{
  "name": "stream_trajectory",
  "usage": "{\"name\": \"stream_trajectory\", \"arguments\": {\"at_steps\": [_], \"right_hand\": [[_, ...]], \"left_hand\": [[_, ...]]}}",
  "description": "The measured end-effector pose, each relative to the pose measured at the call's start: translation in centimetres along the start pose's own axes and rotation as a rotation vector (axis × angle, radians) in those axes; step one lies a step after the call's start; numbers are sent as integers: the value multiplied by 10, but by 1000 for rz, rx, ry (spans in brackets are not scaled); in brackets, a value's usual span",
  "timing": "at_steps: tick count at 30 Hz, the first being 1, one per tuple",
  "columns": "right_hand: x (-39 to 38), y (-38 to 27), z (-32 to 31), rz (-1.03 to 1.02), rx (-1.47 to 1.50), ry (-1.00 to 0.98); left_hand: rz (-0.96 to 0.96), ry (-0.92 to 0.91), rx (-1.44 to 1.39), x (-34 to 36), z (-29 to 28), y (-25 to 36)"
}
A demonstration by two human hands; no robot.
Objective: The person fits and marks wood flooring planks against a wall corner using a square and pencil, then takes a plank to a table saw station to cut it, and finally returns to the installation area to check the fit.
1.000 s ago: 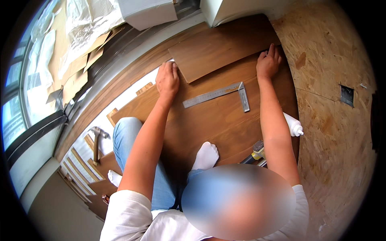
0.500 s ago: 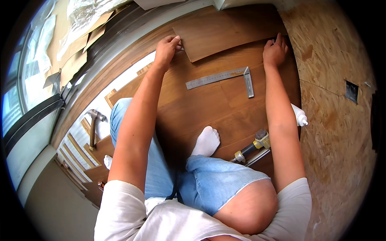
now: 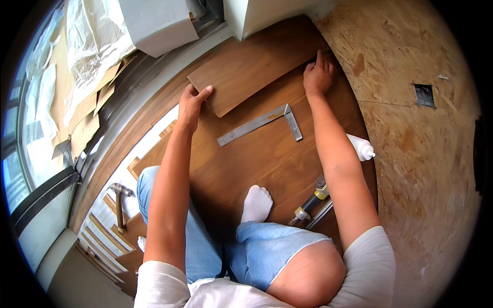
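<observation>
A loose brown floor plank lies at a slant over the laid wooden flooring, toward the far wall. My left hand grips its left end, thumb over the edge and the other fingers partly hidden. At the plank's near edge, toward its right end, my right hand holds on with the index finger stretched along the top. Between my forearms, a metal try square rests on the flooring, apart from both hands.
A claw hammer lies left of my leg, near wood strips. Beside my right forearm are a white squeeze bottle and a yellow-and-black power tool. A cardboard box stands far left; bare chipboard spans the right.
The view has shifted, showing more of the box and wall corner. My left hand's thumb now lies over the plank's end. My right hand stays by the near edge.
</observation>
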State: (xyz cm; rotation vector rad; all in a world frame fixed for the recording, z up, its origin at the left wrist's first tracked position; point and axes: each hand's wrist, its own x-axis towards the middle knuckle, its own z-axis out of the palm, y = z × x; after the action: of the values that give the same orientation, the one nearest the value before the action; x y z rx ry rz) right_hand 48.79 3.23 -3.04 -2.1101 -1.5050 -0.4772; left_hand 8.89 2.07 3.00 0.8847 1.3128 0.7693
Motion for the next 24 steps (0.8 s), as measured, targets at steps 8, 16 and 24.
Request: {"name": "stream_trajectory", "arguments": {"at_steps": [8, 16, 24], "right_hand": [[3, 4, -11, 146, 53, -44], [-4, -30, -24, 854, 837, -48], [-29, -66, -80, 1083, 1259, -238]], "left_hand": [[-42, 29, -374, -37, 31, 11], [67, 35, -552, -60, 34, 12], [62, -48, -520, -85, -40, 3]]}}
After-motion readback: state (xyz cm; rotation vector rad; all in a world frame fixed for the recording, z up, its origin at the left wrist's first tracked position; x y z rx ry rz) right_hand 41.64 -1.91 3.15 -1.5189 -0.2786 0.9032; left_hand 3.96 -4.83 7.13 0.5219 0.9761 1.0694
